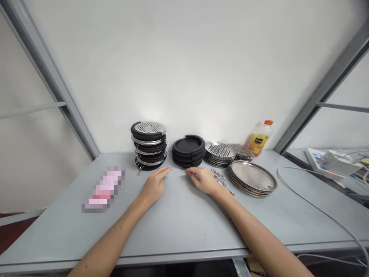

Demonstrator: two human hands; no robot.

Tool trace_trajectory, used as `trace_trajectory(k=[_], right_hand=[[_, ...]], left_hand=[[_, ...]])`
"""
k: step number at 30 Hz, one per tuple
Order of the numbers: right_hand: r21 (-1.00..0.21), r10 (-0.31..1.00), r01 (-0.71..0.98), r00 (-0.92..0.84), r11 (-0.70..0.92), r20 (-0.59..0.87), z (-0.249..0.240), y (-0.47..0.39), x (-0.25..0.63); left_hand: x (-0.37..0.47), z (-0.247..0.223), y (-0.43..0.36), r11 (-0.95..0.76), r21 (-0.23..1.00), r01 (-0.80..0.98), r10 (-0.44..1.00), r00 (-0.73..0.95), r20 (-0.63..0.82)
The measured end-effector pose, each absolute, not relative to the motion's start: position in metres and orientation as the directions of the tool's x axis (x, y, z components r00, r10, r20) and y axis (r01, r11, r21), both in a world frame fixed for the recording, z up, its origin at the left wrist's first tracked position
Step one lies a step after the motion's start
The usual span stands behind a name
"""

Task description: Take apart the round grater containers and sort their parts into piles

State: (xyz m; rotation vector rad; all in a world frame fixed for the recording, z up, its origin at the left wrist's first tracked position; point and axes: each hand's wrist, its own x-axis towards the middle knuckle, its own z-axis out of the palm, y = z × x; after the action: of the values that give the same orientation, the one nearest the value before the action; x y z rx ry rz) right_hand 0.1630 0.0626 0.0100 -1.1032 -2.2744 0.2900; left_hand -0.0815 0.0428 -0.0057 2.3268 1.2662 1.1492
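Note:
My left hand [154,184] hovers over or rests on the grey table with its fingers stretched out, holding nothing. To its upper left stands a tall stack of black-rimmed discs with perforated metal tops [149,146]. My right hand [203,180] is near the front of a stack of black round trays [188,151]; its fingers are bent a little, the thumb stands apart, and nothing shows in its grasp. Just right of that hand lie small metal clips [219,176]. Grater-like metal discs [219,154] are piled behind them, and smooth round metal plates [253,177] are stacked farther right.
More perforated discs [241,151] sit at the back beside an orange-capped drink bottle [259,138]. A blurred-out pink object [105,189] lies on the left. At the right, a white cable [314,202] crosses the table [178,234] near a power strip [317,159].

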Motion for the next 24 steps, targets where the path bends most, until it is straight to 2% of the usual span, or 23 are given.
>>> trace_trajectory(k=[8, 16, 24], right_hand=[[-0.412, 0.770, 0.654, -0.489, 0.635, 0.411, 0.011, 0.064, 0.163], [-0.419, 0.782, 0.664, -0.481, 0.620, 0.396, 0.015, 0.061, 0.165], [-0.418, 0.771, 0.651, -0.495, 0.634, 0.399, 0.014, 0.061, 0.164]], left_hand=[[-0.079, -0.007, 0.043, -0.612, 0.516, 0.599, 0.771, 0.306, 0.559], [-0.074, 0.001, 0.036, -0.501, 0.559, 0.660, 0.837, 0.207, 0.506], [-0.070, -0.001, 0.035, -0.576, 0.500, 0.646, 0.798, 0.311, 0.517]])
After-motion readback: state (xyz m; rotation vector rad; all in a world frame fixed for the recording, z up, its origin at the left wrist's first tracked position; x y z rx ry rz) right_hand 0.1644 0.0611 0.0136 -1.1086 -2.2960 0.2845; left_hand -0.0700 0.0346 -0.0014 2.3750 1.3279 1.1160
